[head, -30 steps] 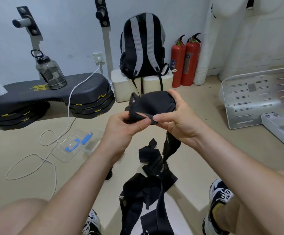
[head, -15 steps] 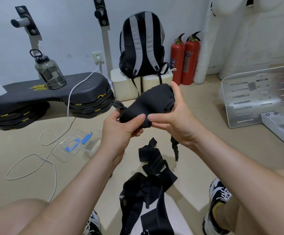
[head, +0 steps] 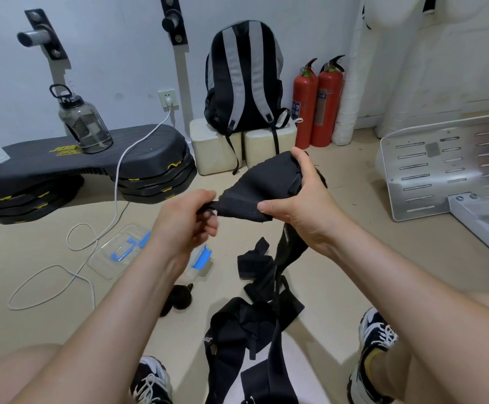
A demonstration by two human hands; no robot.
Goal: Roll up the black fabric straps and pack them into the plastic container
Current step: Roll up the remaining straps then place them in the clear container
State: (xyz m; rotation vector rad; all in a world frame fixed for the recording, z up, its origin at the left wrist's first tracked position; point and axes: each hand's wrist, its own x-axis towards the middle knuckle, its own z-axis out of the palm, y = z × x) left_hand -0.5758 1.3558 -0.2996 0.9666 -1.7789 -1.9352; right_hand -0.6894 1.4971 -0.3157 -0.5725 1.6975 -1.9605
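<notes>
The step in hand appears to be rolling one black fabric strap (head: pixel 262 185) into a tight bundle, held in the air above the floor (head: pixel 339 272). To do it well, the person would likely need steady tension on the free end, with the edges squared at each turn so the roll does not cone or spring loose. The right hand (head: pixel 304 199) is closed around the rolled part, thumb under the lower edge and fingers over the top. The left hand (head: pixel 185 225) pinches the narrow loose end with curled fingers. More straps (head: pixel 255 319) lie heaped on the floor between the feet, and the plastic container (head: pixel 112 258), clear with blue clips, sits on the floor to the left, partly behind the left forearm
</notes>
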